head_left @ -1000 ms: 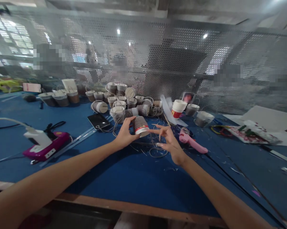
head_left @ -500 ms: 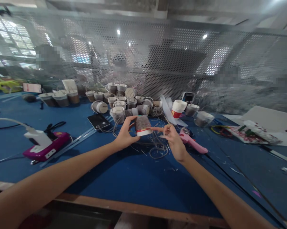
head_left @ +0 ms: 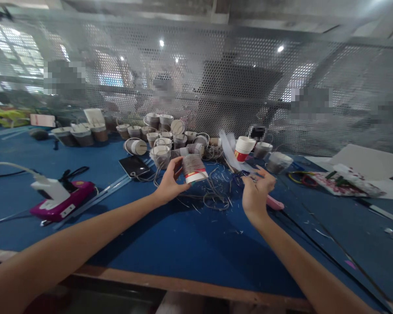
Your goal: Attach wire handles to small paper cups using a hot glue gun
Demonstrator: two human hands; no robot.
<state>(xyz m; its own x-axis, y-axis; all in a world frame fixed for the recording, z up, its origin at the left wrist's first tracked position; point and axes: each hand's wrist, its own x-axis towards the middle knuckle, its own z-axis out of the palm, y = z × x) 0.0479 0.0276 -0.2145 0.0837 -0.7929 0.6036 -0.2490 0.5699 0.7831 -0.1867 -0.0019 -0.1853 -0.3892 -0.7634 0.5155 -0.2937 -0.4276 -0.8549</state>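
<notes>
My left hand (head_left: 170, 183) is closed round the side of a paper cup (head_left: 194, 168) wrapped in grey-brown cord. The cup tilts, its white and red rim end facing me, and cord trails from it to the table. My right hand (head_left: 257, 194) is over a pink glue gun (head_left: 275, 203), its fingers bent and apart. That hand hides most of the glue gun; only the rear of its handle and the black cable show. Loose cord (head_left: 216, 200) and small white scraps lie between my hands.
Many cord-wrapped cups (head_left: 160, 155) crowd the back of the blue table (head_left: 190, 244). A stack of paper cups (head_left: 244, 148) stands behind my right hand. To the left are a black phone (head_left: 134, 166) and a purple power strip (head_left: 61, 205). A perforated screen (head_left: 183, 87) rises behind.
My right hand has moved right, away from the cup's rim to the glue gun, and its pointing finger has drawn back. The cup has tipped slightly in my left hand.
</notes>
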